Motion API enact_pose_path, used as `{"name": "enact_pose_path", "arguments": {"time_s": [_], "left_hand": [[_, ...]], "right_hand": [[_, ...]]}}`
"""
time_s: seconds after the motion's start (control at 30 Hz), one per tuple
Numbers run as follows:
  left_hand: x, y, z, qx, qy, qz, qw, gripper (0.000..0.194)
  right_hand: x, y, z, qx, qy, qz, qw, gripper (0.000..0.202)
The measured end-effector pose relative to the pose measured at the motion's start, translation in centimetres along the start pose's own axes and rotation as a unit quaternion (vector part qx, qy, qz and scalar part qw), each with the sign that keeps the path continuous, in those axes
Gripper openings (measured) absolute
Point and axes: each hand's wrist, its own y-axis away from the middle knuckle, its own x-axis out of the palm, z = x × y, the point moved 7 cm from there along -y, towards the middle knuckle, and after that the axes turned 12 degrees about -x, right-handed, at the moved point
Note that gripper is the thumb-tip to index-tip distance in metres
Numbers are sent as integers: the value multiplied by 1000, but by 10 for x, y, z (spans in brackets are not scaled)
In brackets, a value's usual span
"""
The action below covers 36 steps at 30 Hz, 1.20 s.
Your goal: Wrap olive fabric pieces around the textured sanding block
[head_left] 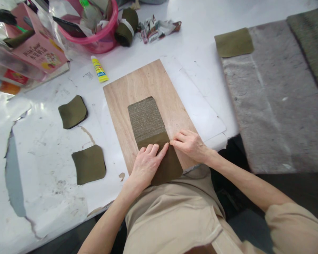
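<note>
A wooden board (145,79) lies at a slant in front of me. On it rests a textured grey-green fabric piece (145,116) with rounded far corners. A smooth olive fabric piece (168,165) overlaps its near end and reaches over the board's near edge to my lap. My left hand (145,160) presses on the olive piece near the overlap, fingers stretched out. At the right side of that overlap, my right hand (188,144) pinches the olive piece's edge between thumb and forefinger; its other fingers are curled.
To the left lie two small stacks of olive pieces, a far stack (72,112) and a near stack (89,165). A yellow glue tube (99,70) lies beyond the board. Behind are a pink basket (106,41), a rolled olive strip (126,26) and a pink box (39,49). A grey padded board (275,98) stands right.
</note>
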Motion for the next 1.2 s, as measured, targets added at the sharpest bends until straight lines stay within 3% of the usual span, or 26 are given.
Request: {"name": "enact_pose_path", "arguments": {"time_s": [0.7,1.03,1.2], "left_hand": [[0,-2,-2,2,-16,3,1000,53],[-2,-5,-6,-7,-7,5,1000,59],[1,-3,-4,-9,-14,-20,1000,59]], "right_hand": [[-4,-2,4,-20,-2,-12,1000,21],[-6,11,2,29,7,-1,1000,25],[-5,13,1,74,-7,-25,997,27]]}}
